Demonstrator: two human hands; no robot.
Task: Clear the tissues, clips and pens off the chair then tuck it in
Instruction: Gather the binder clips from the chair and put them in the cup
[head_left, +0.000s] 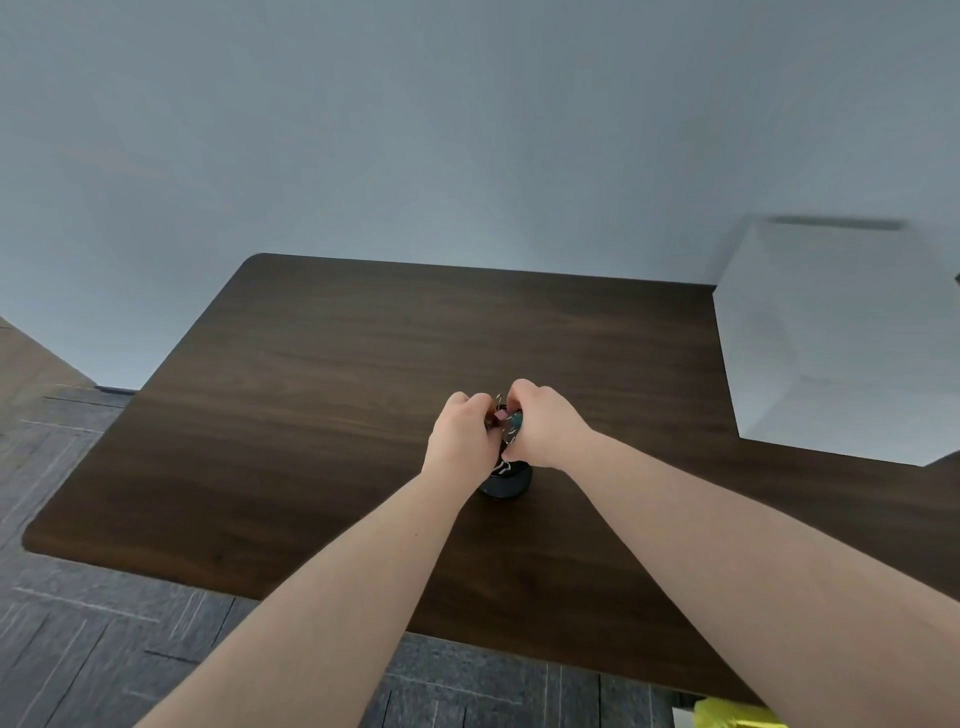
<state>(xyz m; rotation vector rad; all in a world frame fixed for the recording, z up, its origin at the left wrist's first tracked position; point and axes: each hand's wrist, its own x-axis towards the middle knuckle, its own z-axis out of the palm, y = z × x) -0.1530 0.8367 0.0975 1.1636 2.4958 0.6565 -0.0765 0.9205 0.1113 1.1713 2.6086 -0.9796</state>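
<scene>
Hands (506, 428) bunch clips (505, 422) above holder (506, 480).

We took the place for an office or study corner. We stood over a dark wood-grain desk (363, 395) with rounded corners, pushed against a plain pale blue-grey wall (415, 130). Grey carpet tiles (104, 649) covered the floor beneath it, a white box (831, 338) sat on the desk's right side, and colourful binder clips (506, 423) were over a small black pot (506, 483).

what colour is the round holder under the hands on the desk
Black: the small round holder sits on the dark wooden desk, seen in the head view.
</scene>
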